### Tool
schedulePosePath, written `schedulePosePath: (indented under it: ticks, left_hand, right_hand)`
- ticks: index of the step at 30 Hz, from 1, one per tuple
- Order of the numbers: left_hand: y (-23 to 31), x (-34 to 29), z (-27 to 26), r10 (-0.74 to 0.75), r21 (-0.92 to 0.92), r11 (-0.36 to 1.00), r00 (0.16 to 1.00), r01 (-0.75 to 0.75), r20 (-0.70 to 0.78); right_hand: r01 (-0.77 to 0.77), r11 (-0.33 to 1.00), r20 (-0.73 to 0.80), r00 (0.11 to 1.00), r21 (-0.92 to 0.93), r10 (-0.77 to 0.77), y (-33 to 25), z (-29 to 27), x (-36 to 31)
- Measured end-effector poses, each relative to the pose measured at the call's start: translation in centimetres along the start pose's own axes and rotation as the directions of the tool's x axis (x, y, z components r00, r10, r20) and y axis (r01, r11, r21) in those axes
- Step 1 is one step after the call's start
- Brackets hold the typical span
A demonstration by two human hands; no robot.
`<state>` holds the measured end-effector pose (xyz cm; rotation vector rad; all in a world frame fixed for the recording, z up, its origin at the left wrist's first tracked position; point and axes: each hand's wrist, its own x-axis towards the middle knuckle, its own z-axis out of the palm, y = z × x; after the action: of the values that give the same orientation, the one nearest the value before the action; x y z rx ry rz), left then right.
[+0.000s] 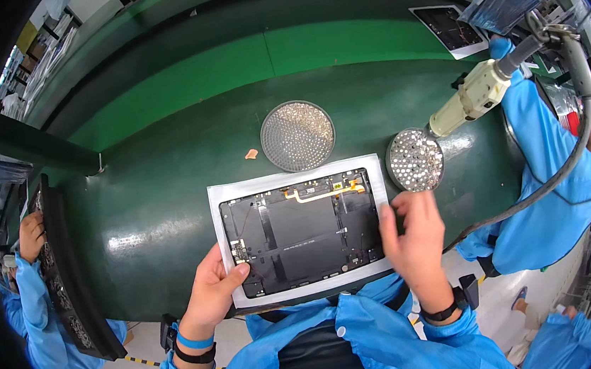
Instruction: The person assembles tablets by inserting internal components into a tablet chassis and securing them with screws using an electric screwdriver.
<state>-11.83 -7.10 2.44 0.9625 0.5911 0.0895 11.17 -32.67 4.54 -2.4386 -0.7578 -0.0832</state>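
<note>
An opened tablet [300, 230], with black inner parts and an orange flex cable, lies on a white padded sheet [295, 177] at the near edge of the bench. My left hand [214, 286] grips its lower left corner, thumb on top and the other fingers partly hidden under the sheet. Beside the right edge is my right hand [416, 237], its fingers bent and thumb apart, with nothing visible in it. Just beyond that hand stands a round dish [415, 160] of small silvery pieces. A larger round dish [298, 136] of tiny pieces sits behind the tablet.
A cream-coloured power tool [468, 98] hangs from a grey arm at the right, its tip near the smaller dish. An orange scrap [251, 154] lies on the green bench [147, 199]. Co-workers in blue sit on both sides; another tablet [450, 29] rests far right.
</note>
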Motion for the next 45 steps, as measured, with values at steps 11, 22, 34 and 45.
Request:
schedulePosePath:
  ticks: [11,22,34,45]
  left_hand:
    - [3.4,1.1,4.2,0.527,0.994,-0.006,0.845,-0.108,0.094]
    - [4.4,5.8,7.4,0.605,0.928,-0.035,0.731,-0.371,0.315]
    - [2.2,9.2,7.3,0.561,0.889,-0.015,0.732,-0.458,0.387]
    - [2.2,11.0,7.1,0.419,0.89,0.048,0.818,-0.454,0.395]
  right_hand:
    - [0.121,0.96,0.059,0.992,-0.254,-0.11,-0.2,1.7,-0.2]
    - [0.353,0.912,-0.419,0.875,0.209,-0.243,-8.9,0.0,9.4]
    - [0.391,0.846,-0.641,0.763,0.363,-0.077,-2.3,-2.6,9.2]
    - [0.571,0.51,-0.624,0.777,0.643,-0.082,2.3,-2.5,11.6]
